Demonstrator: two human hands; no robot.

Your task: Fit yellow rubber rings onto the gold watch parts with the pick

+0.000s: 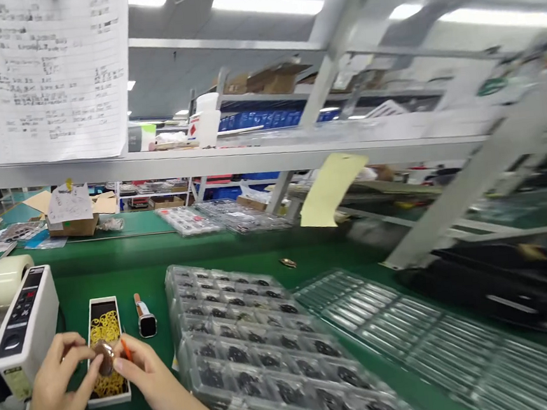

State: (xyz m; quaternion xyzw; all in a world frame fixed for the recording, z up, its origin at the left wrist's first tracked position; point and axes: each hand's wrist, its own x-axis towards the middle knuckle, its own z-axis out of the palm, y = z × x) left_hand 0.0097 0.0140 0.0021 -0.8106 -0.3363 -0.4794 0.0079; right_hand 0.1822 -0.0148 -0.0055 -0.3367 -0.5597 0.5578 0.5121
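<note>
My left hand and my right hand meet low at the left, above a narrow white box of yellow rings. Between their fingertips they pinch a small round brown part. My right hand also grips a thin orange tool. Both hands have their fingers curled closed.
A white tape dispenser with a tape roll stands at the far left. A smartwatch lies beside the box. Stacked clear trays of dark round parts sit to the right, with clear ribbed trays beyond. A shelf rail crosses overhead.
</note>
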